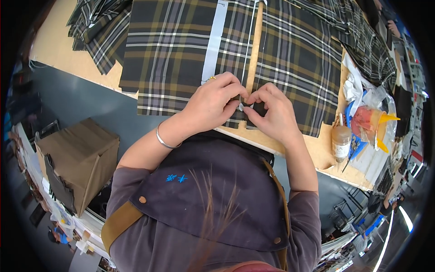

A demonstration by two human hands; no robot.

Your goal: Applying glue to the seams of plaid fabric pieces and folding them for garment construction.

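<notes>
Dark plaid fabric (pixel 167 59) with brown and white stripes lies spread on the table. Both my hands meet near its front edge, fingers pinched together around a small white piece (pixel 242 107), perhaps the end of a thin strip or cord. My left hand (pixel 215 99) closes on it from the left, and my right hand (pixel 273 113) faces it from the right with thumb and index finger bent in. A wooden stick (pixel 256 50) lies on the cloth, running away from my fingertips. Left of it is a pale blue-white strip (pixel 212 50). My fingers partly hide the white piece.
To the right stand a brown-tinted jar (pixel 340 143) and a red-and-yellow container (pixel 368 121), beside clear plastic. More plaid pieces are heaped at the far left (pixel 106 36) and far right. A brown fabric-covered box (pixel 79 158) stands at my left, below the wooden tabletop (pixel 54 45).
</notes>
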